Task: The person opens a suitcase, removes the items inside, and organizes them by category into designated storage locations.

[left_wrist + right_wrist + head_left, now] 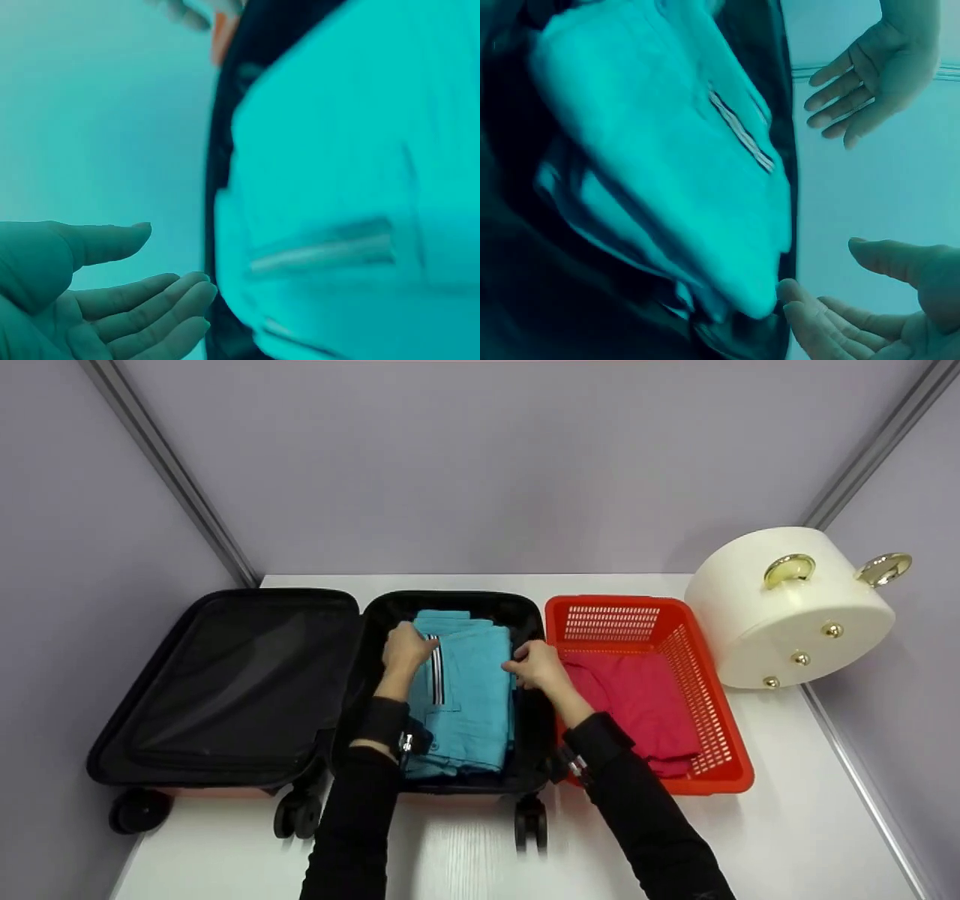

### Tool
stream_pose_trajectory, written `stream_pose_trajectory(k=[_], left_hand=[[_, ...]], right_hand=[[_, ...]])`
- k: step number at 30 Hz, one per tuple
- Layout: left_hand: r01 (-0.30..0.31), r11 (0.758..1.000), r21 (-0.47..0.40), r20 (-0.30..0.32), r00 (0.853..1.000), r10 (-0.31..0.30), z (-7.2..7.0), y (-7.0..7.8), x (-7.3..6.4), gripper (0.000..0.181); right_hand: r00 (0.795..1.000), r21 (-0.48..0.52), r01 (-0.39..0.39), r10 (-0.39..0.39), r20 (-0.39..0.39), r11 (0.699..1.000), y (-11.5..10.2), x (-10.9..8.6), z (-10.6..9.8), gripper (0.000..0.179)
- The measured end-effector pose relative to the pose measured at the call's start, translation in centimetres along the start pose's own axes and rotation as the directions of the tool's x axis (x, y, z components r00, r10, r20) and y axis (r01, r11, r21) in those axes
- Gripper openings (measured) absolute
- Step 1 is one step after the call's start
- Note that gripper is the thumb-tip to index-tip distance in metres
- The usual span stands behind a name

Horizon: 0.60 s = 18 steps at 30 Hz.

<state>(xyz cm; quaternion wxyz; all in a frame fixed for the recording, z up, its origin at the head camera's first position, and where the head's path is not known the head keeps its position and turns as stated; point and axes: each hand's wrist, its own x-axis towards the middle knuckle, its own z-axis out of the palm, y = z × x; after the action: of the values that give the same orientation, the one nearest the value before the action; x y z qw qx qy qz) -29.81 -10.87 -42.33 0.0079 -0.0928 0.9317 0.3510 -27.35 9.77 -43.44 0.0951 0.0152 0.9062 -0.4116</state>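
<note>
A folded turquoise garment (pixel 472 675) with a striped strip (pixel 437 671) lies on other folded turquoise cloth in the right half of an open black-lined suitcase (pixel 531 619). Over its left side is my left hand (pixel 405 649); in the left wrist view that hand (pixel 112 300) has its fingers extended and thumb apart, holding nothing. My right hand (pixel 540 666) is by the garment's right edge. The right wrist view shows the right hand (pixel 870 322) with loosely bent fingers and nothing between them and the thumb. Whether either hand touches the cloth is unclear.
The suitcase's other half (pixel 240 690) lies open at left, its lining bare. A red plastic basket (pixel 720 720) on the right contains folded crimson cloth (pixel 637 697). Beside it, a cream rounded case (pixel 787 592) with gold handles leans near the wall. Everything rests on a white table (pixel 465 855).
</note>
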Motion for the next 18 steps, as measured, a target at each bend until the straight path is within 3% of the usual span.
stream_pose_trajectory(k=[4,9,13,18], left_hand=[[0.109,0.994,-0.022,-0.014,0.994,-0.109,0.1,-2.9,0.6,0.022],[0.201,0.979,-0.044,0.021,0.980,-0.200,0.6,-5.4,0.8,0.026],[0.236,0.970,-0.057,0.059,0.971,-0.233,0.9,-6.6,0.8,0.026],[0.244,0.965,-0.098,0.133,0.964,-0.231,1.2,-7.4,0.5,0.042]], right_hand=[[0.995,-0.090,-0.084,0.088,0.043,0.992,0.1,0.4,1.4,0.032],[0.970,-0.187,-0.199,0.220,0.101,0.962,0.4,1.0,2.3,0.040],[0.947,-0.189,-0.266,0.293,0.135,0.945,0.7,1.6,2.9,0.052],[0.933,-0.165,-0.299,0.324,0.156,0.940,0.7,1.9,3.7,0.049]])
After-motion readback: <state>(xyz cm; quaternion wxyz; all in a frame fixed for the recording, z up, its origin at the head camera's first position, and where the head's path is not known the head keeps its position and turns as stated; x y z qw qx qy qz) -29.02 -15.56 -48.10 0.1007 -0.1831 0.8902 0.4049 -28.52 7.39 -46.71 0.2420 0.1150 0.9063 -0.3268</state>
